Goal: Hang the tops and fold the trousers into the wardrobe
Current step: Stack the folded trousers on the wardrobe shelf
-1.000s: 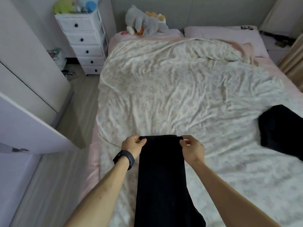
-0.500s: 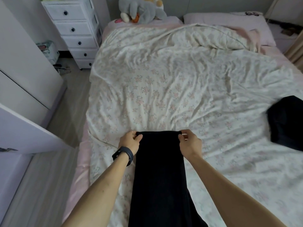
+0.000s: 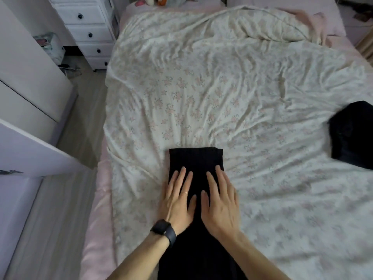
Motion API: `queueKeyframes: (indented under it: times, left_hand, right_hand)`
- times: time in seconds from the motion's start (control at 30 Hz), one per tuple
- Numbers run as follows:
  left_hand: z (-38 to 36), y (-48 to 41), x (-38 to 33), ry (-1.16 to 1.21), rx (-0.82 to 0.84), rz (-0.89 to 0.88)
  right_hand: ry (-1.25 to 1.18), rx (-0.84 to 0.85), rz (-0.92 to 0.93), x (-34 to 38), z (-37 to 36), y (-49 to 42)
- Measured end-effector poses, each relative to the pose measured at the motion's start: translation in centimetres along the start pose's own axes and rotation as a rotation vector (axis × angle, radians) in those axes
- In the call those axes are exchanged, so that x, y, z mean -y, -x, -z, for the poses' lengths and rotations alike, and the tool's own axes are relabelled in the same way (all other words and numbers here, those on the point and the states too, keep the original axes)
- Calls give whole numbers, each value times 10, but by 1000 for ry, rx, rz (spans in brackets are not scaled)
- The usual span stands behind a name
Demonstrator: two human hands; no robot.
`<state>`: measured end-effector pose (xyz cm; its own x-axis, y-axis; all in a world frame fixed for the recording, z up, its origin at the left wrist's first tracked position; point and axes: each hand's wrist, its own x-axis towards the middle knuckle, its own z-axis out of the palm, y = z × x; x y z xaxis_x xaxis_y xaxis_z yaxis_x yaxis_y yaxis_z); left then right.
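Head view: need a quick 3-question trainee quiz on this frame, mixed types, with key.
1. True or false: the left hand and right hand both lie flat on the black trousers.
2. Where does the second dark garment lie? A) on the floor B) on the bed, toward its right edge C) on a pillow
3. Fill in: the left wrist wears a dark ____.
Key: 1 true; 2 B; 3 watch.
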<state>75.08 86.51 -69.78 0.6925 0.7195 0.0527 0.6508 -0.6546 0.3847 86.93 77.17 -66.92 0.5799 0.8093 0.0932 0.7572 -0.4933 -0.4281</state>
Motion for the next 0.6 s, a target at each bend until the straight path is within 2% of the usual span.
queueKeyframes:
  times: [0.07,0.13,0.27,0.33,0.47,0.6]
  left_hand:
    - [-18,50,-8,-57,100,-13]
    - [-22,76,-1,-87,156,60]
    - [-8,91,13,-192,216,144]
    - [3,104,10,-218,220,127]
    - [13,158,-15,-172,273,79]
    - [13,227,-32,-163,325,120]
  right_hand:
    - [120,116,115,0,-11,49]
    - [245,216,135,-14,-15,77]
    - [345,263,-124,-34,-6,96]
    - [328,262,-178,-24,-6,106]
    - [272,294,94,-5,-7,166]
    - [264,342,57,-10,3,241]
